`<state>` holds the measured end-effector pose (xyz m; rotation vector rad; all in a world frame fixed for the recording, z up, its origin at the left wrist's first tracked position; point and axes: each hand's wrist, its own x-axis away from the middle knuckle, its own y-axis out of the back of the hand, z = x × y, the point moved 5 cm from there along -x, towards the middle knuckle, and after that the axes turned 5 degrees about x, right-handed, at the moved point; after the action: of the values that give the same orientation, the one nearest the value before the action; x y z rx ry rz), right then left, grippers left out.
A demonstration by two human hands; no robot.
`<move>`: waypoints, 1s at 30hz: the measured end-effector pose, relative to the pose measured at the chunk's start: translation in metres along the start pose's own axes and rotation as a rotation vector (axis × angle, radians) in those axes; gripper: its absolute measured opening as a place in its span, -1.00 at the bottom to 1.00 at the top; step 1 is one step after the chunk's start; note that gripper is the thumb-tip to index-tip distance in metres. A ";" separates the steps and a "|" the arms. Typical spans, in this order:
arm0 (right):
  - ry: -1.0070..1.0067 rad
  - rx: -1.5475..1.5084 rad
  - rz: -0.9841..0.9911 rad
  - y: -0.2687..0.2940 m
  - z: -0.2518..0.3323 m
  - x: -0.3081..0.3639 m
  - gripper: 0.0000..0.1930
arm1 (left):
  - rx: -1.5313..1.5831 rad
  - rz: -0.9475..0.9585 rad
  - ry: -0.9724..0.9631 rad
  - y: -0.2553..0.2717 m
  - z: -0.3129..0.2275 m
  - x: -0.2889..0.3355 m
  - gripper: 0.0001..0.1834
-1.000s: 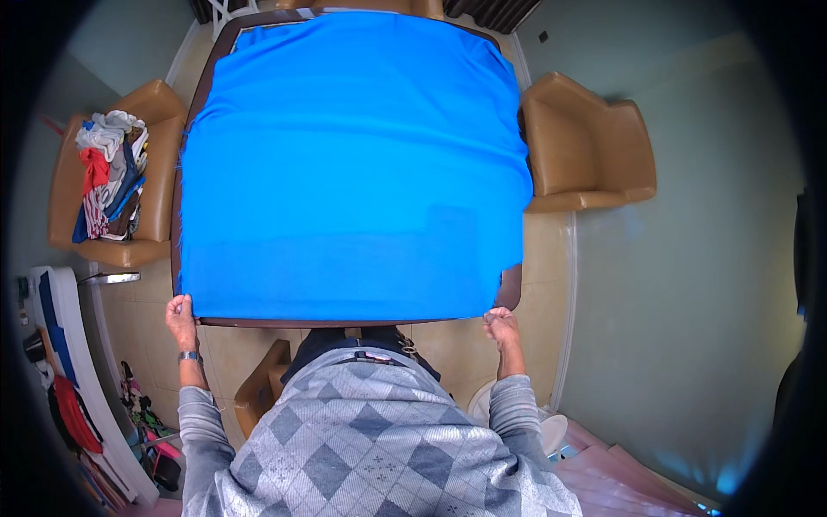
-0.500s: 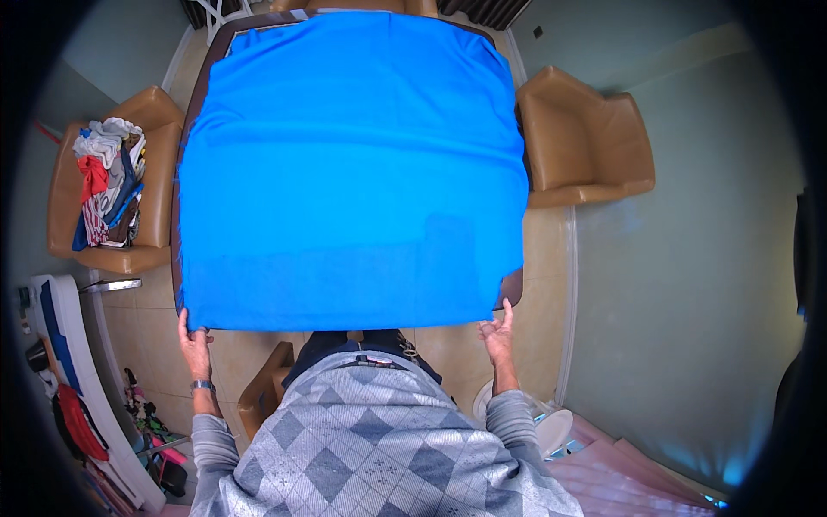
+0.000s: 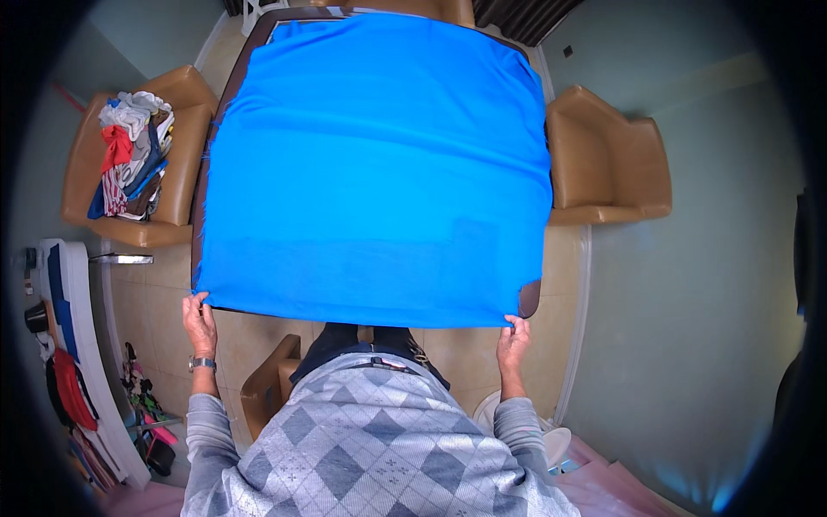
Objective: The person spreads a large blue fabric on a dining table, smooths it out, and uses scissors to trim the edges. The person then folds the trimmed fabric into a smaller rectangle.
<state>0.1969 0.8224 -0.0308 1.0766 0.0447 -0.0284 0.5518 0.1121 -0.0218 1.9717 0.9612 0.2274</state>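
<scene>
A large blue cloth (image 3: pixel 379 189) lies spread over a dark brown table (image 3: pixel 531 298), with a few soft wrinkles across it and a frayed left edge. My left hand (image 3: pixel 200 326) pinches the cloth's near left corner at the table edge. At the near right corner, my right hand (image 3: pixel 513 343) grips the cloth between thumb and fingers. The near hem runs almost straight between both hands. Close to my right hand, a cut-out in the cloth bares the table's rounded corner.
On the left, a tan armchair (image 3: pixel 177 202) bears a pile of clothes (image 3: pixel 133 155). Another tan armchair (image 3: pixel 594 164) stands against the table's right side. A brown chair (image 3: pixel 267 388) is by my left leg. White shelving (image 3: pixel 86 345) with various items stands at lower left.
The view has turned slightly, so table and chairs appear shifted right. My right hand's raised fingers have closed onto the cloth corner; my left fingers have also closed at the left corner.
</scene>
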 end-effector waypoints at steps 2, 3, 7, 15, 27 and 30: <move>-0.022 0.001 0.008 0.005 0.001 0.007 -0.86 | -0.020 -0.002 0.006 0.010 -0.008 0.001 -0.73; -0.034 0.001 0.012 0.006 0.000 0.012 -0.88 | -0.031 -0.003 0.009 0.015 -0.010 0.002 -0.73; 0.041 0.018 -0.018 0.008 -0.005 0.039 -0.88 | 0.004 0.049 0.042 0.036 -0.008 0.019 -0.75; -0.050 -0.017 0.152 0.017 -0.031 0.064 -0.85 | 0.100 0.169 0.107 0.068 0.001 0.029 -0.78; -0.357 0.139 0.539 0.043 -0.050 0.057 -0.86 | 0.195 0.622 0.296 0.089 0.024 0.019 -0.82; -0.388 0.114 0.511 0.052 -0.042 0.047 -0.87 | 0.195 0.861 0.419 0.086 0.038 0.026 -0.86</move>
<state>0.2452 0.8838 -0.0076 1.1545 -0.5871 0.2231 0.6353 0.0806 0.0190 2.4762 0.3141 1.0909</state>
